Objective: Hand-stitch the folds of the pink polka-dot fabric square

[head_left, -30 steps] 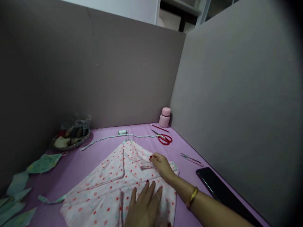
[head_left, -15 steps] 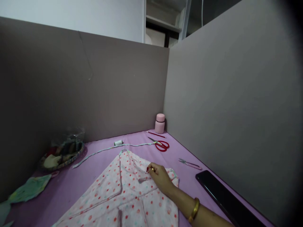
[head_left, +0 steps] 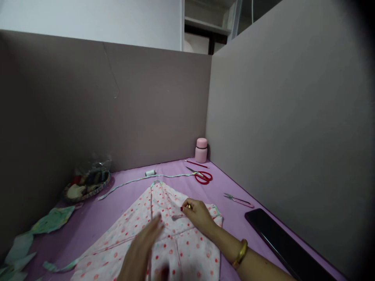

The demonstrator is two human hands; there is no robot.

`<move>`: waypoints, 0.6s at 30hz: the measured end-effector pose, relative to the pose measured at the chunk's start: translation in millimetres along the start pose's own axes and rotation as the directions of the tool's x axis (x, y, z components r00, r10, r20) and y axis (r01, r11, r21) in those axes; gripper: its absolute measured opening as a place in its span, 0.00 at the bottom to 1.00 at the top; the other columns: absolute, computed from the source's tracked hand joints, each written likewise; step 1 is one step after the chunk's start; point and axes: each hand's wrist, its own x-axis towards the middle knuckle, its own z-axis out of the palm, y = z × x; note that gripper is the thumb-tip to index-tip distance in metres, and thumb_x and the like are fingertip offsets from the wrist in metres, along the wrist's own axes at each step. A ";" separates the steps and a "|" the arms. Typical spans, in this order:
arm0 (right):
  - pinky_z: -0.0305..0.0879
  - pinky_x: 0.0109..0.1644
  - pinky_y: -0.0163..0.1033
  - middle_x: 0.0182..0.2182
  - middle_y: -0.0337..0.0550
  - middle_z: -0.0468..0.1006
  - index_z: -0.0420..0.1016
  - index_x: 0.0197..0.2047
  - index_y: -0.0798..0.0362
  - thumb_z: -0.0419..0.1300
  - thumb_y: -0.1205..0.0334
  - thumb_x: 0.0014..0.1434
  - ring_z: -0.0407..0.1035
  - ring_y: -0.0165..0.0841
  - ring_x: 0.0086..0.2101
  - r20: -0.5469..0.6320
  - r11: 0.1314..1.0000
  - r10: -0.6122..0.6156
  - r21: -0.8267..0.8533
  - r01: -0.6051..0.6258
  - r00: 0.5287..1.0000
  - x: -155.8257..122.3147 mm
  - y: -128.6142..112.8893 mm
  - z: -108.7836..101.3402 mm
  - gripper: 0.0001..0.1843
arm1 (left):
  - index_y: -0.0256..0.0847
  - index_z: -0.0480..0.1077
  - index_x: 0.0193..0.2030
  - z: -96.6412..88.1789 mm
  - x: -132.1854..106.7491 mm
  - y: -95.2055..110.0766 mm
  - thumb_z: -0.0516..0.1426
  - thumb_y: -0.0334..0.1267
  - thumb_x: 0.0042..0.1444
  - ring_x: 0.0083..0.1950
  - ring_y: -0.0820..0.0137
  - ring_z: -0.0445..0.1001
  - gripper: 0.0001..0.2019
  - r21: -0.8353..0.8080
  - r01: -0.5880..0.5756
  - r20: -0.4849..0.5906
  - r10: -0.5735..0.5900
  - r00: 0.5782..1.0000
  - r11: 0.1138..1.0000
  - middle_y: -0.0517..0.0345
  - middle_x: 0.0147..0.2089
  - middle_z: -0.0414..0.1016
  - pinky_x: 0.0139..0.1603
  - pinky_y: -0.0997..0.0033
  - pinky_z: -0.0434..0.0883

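Observation:
A white cloth garment (head_left: 187,244) with red, pink and pale blue dots lies spread on the purple-covered table, its narrow end pointing away from me. My right hand (head_left: 199,214), with a ring and a gold bangle, pinches a folded edge of the garment at its upper right. Over the garment's lower middle hovers my left hand (head_left: 140,249), smeared by motion, fingers stretched forward and thumb apart, nothing seen in it. A pale green strip (head_left: 63,267) sticks out at the garment's lower left.
Beyond the garment lie a thin cord (head_left: 129,182), thread spool (head_left: 150,172), red-handled scissors (head_left: 204,178), a pencil (head_left: 197,164) and a pink flask (head_left: 201,151). Right are thread snips (head_left: 238,200) and a black case (head_left: 281,242); left, a sewing basket (head_left: 99,190) and green scraps (head_left: 54,219). Grey partitions (head_left: 158,109) enclose the table.
My left hand has come into view from below, over the garment. My right hand keeps its pinch in nearly the same place. The view has shifted slightly, showing more scraps at left.

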 end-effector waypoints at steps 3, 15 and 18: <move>0.49 0.27 0.29 0.21 0.37 0.70 0.73 0.25 0.54 0.55 0.65 0.47 0.60 0.26 0.23 0.008 1.000 -0.002 -0.020 0.002 1.000 -0.7 -0.7 1.9 0.06 | 0.36 0.51 0.64 16.4 35.7 -18.5 0.42 0.44 0.60 0.65 0.60 0.51 0.26 0.026 0.085 0.159 -0.088 0.983 0.996 0.46 0.66 0.51 0.61 0.53 0.59; 0.49 0.26 0.30 0.17 0.35 0.67 0.72 0.24 0.53 0.55 0.66 0.47 0.58 0.26 0.21 0.002 0.999 -0.047 0.011 0.047 0.999 -4.9 -5.0 -0.1 0.06 | 0.52 0.60 0.59 71.3 79.5 -19.7 0.42 0.42 0.60 0.65 0.61 0.51 0.21 0.037 0.013 0.389 -0.027 0.921 0.999 0.56 0.65 0.54 0.59 0.41 0.54; 0.47 0.23 0.30 0.16 0.35 0.62 0.70 0.27 0.54 0.52 0.62 0.52 0.54 0.26 0.19 -0.089 0.998 -0.010 0.061 0.015 0.996 0.0 -5.9 -7.2 0.09 | 0.47 0.55 0.62 68.4 84.5 -19.8 0.39 0.40 0.61 0.66 0.61 0.48 0.22 0.050 0.027 0.376 -0.044 0.926 0.998 0.53 0.66 0.49 0.60 0.40 0.51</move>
